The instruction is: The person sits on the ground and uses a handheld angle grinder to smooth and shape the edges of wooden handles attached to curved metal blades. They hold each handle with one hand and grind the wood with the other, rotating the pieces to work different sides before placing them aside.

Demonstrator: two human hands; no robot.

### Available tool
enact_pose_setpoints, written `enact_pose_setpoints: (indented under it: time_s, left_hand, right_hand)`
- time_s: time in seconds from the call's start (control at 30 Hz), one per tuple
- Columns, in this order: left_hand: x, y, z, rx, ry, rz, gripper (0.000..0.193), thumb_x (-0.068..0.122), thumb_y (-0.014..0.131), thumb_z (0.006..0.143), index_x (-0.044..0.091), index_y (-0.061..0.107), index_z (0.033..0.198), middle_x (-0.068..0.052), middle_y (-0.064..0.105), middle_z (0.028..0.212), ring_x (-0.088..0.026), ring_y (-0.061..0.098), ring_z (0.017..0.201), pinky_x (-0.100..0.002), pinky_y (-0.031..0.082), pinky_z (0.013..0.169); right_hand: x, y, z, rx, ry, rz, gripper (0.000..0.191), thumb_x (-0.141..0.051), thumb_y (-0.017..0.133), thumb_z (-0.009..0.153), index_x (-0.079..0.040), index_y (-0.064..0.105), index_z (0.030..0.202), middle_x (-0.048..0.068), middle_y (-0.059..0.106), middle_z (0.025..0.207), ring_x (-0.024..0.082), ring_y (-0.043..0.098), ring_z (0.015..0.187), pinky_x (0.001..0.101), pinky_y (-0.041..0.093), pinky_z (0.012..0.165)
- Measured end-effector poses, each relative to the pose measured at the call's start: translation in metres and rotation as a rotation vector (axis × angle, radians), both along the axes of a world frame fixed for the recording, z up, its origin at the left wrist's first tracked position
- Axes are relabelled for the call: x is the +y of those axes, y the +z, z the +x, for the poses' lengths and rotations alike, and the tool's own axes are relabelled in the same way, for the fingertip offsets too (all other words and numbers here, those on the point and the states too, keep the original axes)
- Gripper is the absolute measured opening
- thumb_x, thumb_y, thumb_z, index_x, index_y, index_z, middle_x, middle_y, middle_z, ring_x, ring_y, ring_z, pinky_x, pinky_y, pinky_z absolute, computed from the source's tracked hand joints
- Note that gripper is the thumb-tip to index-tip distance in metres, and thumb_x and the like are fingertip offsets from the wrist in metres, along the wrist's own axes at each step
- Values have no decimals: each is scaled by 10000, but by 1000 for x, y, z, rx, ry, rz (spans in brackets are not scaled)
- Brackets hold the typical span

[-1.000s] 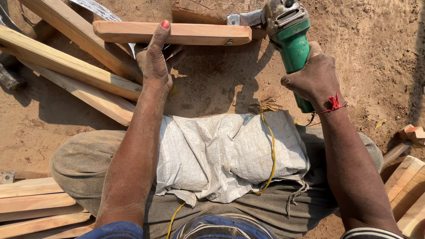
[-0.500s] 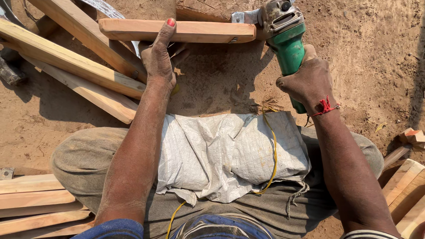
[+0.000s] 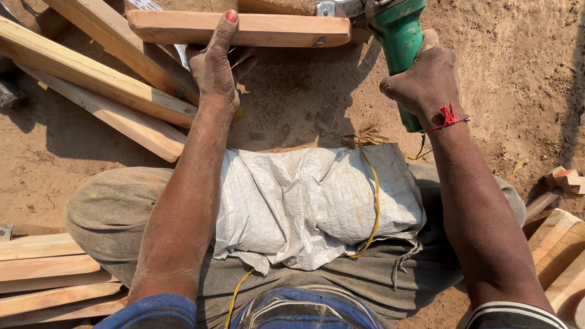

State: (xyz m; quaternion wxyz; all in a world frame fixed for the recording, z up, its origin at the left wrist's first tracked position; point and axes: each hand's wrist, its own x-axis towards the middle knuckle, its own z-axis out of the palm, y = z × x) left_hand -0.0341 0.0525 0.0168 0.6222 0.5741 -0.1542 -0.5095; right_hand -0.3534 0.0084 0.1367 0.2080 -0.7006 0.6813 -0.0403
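My left hand [image 3: 214, 64] grips a short flat wooden piece [image 3: 274, 28], thumb pressed on its upper face, holding it level above the sandy ground. My right hand [image 3: 426, 82] is wrapped around the green body of an angle grinder [image 3: 399, 36]. The grinder's metal head sits at the right end of the wooden piece, partly cut off by the top edge. A red thread circles my right wrist. A yellow cord [image 3: 373, 201] runs from the grinder across a white woven sack [image 3: 304, 204] draped over my lap.
Long wooden battens [image 3: 91, 79] lie crossed on the sand at upper left. More planed strips [image 3: 42, 274] are stacked at lower left, and wooden blocks [image 3: 563, 237] lie at the right edge. Bare sand spreads at upper right.
The wooden piece and grinder have shifted up toward the top of the view. Both hands keep the same grips.
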Motion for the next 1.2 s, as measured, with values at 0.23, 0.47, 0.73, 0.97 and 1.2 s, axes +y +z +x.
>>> enact_pose_setpoints:
  time_s: [0.23, 0.47, 0.73, 0.97, 1.2]
  left_hand:
    - [-5, 4, -2, 54, 11, 22, 1027, 568, 881, 668, -142, 525, 1318, -227, 600, 1178, -313, 755, 1054, -402, 679, 782]
    - [-7, 3, -6, 101, 47, 29, 912, 497, 882, 695, -107, 552, 1294, -208, 645, 1133, -296, 758, 1004, -399, 680, 754]
    - [-7, 4, -8, 124, 81, 26, 851, 501, 891, 700, -104, 624, 1237, -171, 681, 1094, -249, 755, 948, -394, 706, 735]
    - [-3, 7, -9, 125, 84, 67, 825, 501, 872, 709, -84, 631, 1238, -183, 684, 1096, -247, 751, 958, -414, 714, 758]
    - [-12, 1, -34, 262, 128, 6, 871, 403, 950, 629, 32, 530, 1296, -135, 578, 1219, -241, 627, 1160, -487, 598, 973]
  right_hand:
    - [-12, -6, 3, -56, -32, 44, 650, -142, 840, 618, -3, 579, 1197, 186, 712, 930, 307, 747, 834, 439, 625, 731]
    - [-23, 1, 11, -27, -2, 21, 572, -165, 851, 621, 14, 627, 1116, 207, 719, 930, 327, 740, 868, 445, 604, 781]
    - [-25, 1, 18, 56, 37, 33, 660, -171, 873, 602, 15, 613, 1179, 231, 718, 920, 355, 732, 833, 456, 597, 735]
    - [-20, 28, -3, 74, 9, 73, 621, -179, 854, 638, 37, 616, 1169, 232, 716, 930, 335, 738, 821, 453, 617, 721]
    - [-4, 2, -12, -91, -75, 81, 635, -186, 823, 632, -16, 628, 1212, 203, 737, 912, 300, 746, 803, 432, 609, 773]
